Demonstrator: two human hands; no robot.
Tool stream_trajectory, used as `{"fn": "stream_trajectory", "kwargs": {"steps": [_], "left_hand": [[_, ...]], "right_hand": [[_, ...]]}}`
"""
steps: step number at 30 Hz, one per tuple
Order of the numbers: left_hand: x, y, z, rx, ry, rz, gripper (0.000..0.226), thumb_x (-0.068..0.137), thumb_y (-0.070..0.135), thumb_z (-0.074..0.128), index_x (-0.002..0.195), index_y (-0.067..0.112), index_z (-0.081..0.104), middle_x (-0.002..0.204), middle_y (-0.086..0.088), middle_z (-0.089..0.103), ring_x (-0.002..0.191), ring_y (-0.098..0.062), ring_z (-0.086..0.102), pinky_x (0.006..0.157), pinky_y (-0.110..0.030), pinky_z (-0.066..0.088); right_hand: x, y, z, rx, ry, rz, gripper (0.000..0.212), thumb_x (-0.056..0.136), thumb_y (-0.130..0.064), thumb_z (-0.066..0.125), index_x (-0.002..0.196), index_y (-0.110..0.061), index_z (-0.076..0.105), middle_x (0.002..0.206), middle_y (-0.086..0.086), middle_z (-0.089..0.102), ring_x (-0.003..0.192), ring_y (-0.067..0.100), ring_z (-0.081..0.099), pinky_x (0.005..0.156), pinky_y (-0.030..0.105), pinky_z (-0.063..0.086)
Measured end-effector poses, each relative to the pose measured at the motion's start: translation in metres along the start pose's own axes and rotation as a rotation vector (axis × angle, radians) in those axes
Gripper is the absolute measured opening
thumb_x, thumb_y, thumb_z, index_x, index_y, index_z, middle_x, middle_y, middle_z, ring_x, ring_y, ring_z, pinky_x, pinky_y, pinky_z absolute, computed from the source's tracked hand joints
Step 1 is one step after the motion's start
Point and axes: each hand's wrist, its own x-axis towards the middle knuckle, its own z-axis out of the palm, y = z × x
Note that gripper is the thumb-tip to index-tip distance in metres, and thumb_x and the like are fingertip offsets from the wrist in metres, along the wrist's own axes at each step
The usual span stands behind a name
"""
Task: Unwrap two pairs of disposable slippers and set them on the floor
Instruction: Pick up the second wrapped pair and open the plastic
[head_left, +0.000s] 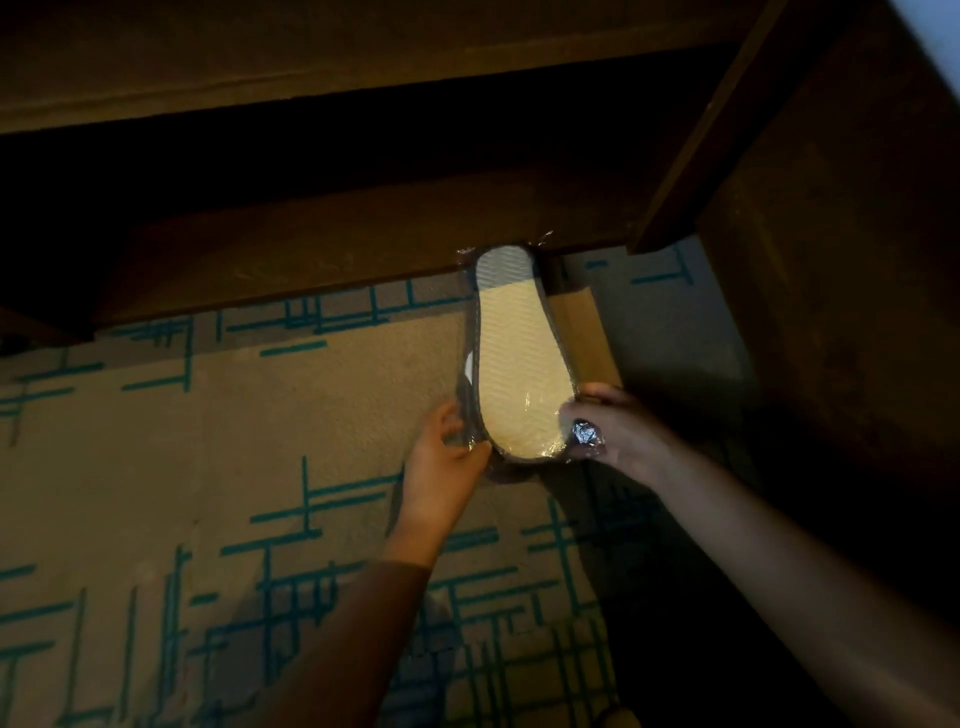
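A pair of disposable slippers (517, 364) in clear plastic wrap is held over the carpet, pale ribbed sole facing up, its far end near the shelf edge. My left hand (441, 457) grips the near left edge of the wrapped pack. My right hand (618, 431) holds the near right side, where the shiny plastic is bunched under the fingers. Only one wrapped pack is visible.
A dark wooden shelf unit (337, 249) spans the top, with an upright panel (831, 260) at the right. Beige carpet (156, 467) with teal line patterns covers the floor below. The lower right lies in deep shadow.
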Motion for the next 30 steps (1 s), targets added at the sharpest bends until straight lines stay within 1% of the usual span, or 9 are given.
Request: {"fn": "stream_trajectory", "kwargs": {"steps": [3, 5, 9, 12, 14, 18, 23, 27, 30], "left_hand": [[-0.007, -0.008, -0.005, 0.257, 0.094, 0.344, 0.051, 0.083, 0.016, 0.063, 0.131, 0.018, 0.047, 0.128, 0.005, 0.051, 0.118, -0.011, 0.050, 0.101, -0.034, 0.045], [-0.010, -0.013, -0.006, 0.368, 0.100, 0.431, 0.040, 0.083, 0.014, 0.062, 0.123, 0.016, 0.054, 0.128, -0.003, 0.054, 0.118, -0.014, 0.052, 0.102, -0.036, 0.046], [-0.014, -0.016, -0.007, 0.408, 0.176, 0.454, 0.033, 0.084, 0.011, 0.060, 0.117, 0.015, 0.058, 0.119, -0.005, 0.058, 0.106, -0.015, 0.056, 0.093, -0.033, 0.050], [-0.016, -0.014, -0.010, 0.394, 0.231, 0.419, 0.032, 0.085, 0.010, 0.058, 0.117, 0.014, 0.057, 0.105, -0.001, 0.058, 0.087, -0.007, 0.055, 0.076, -0.014, 0.045], [-0.016, -0.013, -0.012, 0.386, 0.242, 0.378, 0.031, 0.086, 0.009, 0.056, 0.117, 0.012, 0.057, 0.097, -0.002, 0.059, 0.078, -0.004, 0.052, 0.069, -0.010, 0.041], [-0.013, -0.010, -0.015, 0.365, 0.259, 0.356, 0.029, 0.085, 0.007, 0.057, 0.114, 0.010, 0.060, 0.091, -0.006, 0.061, 0.070, -0.005, 0.052, 0.067, -0.009, 0.040], [-0.016, -0.006, -0.017, 0.316, 0.256, 0.304, 0.020, 0.085, 0.006, 0.056, 0.102, 0.011, 0.064, 0.076, 0.003, 0.060, 0.062, -0.003, 0.051, 0.060, -0.001, 0.041], [-0.018, -0.004, -0.021, 0.299, 0.187, 0.314, 0.014, 0.085, 0.008, 0.057, 0.089, 0.019, 0.065, 0.082, 0.002, 0.061, 0.072, -0.008, 0.055, 0.066, -0.010, 0.043], [-0.021, -0.004, -0.023, 0.339, 0.218, 0.481, 0.014, 0.081, 0.007, 0.062, 0.084, 0.020, 0.064, 0.085, 0.015, 0.054, 0.082, -0.009, 0.055, 0.075, -0.020, 0.046]], "right_hand": [[0.004, 0.006, 0.004, 0.085, -0.029, 0.006, 0.032, 0.081, -0.003, 0.064, 0.108, -0.018, 0.054, 0.106, 0.011, 0.060, 0.088, 0.022, 0.061, 0.050, 0.025, 0.056], [0.006, 0.008, 0.006, 0.108, -0.045, -0.005, 0.036, 0.081, -0.003, 0.064, 0.110, -0.020, 0.051, 0.111, 0.012, 0.059, 0.093, 0.024, 0.061, 0.055, 0.027, 0.055], [0.006, 0.007, 0.009, 0.138, -0.069, -0.037, 0.043, 0.081, -0.002, 0.064, 0.116, -0.021, 0.049, 0.121, 0.016, 0.057, 0.103, 0.030, 0.060, 0.072, 0.036, 0.054], [0.003, 0.005, 0.009, 0.128, -0.082, -0.053, 0.045, 0.081, -0.002, 0.064, 0.118, -0.021, 0.048, 0.123, 0.017, 0.056, 0.107, 0.032, 0.059, 0.076, 0.038, 0.053], [0.001, 0.004, 0.010, 0.132, -0.090, -0.070, 0.046, 0.081, -0.001, 0.063, 0.120, -0.019, 0.047, 0.122, 0.018, 0.056, 0.107, 0.033, 0.059, 0.077, 0.038, 0.052], [0.000, 0.004, 0.010, 0.151, -0.117, -0.099, 0.050, 0.082, 0.001, 0.060, 0.128, -0.012, 0.044, 0.121, 0.019, 0.057, 0.100, 0.031, 0.060, 0.074, 0.038, 0.051], [-0.001, 0.005, 0.013, 0.138, -0.124, -0.104, 0.057, 0.081, -0.001, 0.062, 0.133, -0.016, 0.041, 0.130, 0.019, 0.054, 0.116, 0.037, 0.054, 0.082, 0.042, 0.050], [-0.003, 0.003, 0.016, 0.125, -0.121, -0.120, 0.056, 0.082, -0.001, 0.061, 0.133, -0.016, 0.042, 0.131, 0.019, 0.053, 0.118, 0.039, 0.052, 0.080, 0.040, 0.049], [-0.006, 0.001, 0.016, 0.109, -0.113, -0.125, 0.056, 0.082, -0.001, 0.061, 0.133, -0.015, 0.041, 0.121, 0.014, 0.056, 0.113, 0.035, 0.053, 0.079, 0.039, 0.049]]}}
